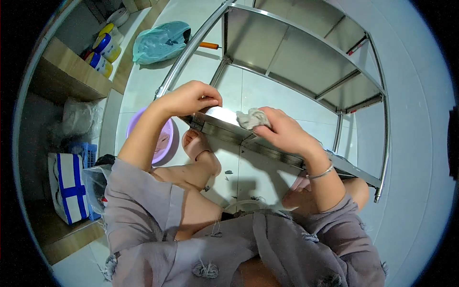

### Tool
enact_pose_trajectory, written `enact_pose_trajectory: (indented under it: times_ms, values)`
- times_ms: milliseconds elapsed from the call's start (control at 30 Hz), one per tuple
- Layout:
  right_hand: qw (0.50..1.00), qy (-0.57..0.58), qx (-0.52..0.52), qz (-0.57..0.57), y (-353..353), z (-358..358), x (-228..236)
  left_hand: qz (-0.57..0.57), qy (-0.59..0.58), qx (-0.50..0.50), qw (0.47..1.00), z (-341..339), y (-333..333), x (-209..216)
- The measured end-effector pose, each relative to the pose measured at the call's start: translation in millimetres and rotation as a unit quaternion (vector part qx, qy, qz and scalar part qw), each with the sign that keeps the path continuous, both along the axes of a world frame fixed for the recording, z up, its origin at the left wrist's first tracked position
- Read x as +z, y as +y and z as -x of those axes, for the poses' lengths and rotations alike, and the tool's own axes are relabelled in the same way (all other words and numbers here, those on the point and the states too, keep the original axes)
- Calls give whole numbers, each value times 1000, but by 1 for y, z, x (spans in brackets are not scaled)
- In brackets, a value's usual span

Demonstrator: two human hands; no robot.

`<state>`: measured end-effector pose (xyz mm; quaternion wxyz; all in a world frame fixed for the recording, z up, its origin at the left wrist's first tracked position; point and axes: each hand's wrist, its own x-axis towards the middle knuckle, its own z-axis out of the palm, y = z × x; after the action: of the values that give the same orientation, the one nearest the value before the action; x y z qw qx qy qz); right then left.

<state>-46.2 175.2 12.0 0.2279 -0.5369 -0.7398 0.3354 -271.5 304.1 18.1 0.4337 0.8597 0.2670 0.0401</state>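
Clutching a rag in my right hand, I'm holding it against the rack; my left hand is resting at its edge, grip unclear.

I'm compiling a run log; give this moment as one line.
left hand: at metal rack | right hand: gripping grey cloth at same rack | nearby: purple basin, teal plastic bag

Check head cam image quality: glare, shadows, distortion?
Head view: glare whitens the metal shelf between the left hand and right hand; dark shadows on the floor tiles; the rack's long edges bow; corners black out.
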Motion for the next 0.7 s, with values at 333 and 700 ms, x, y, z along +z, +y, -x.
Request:
enact_pose_trajectory:
  times_ms: [333,700]
  values:
    - [988,-153,-19,21,28,33,15,-34,61,1,998,0,8,14]
    - [987,-143,-76,-20,50,79,1,5,114,41,993,-8,22,7]
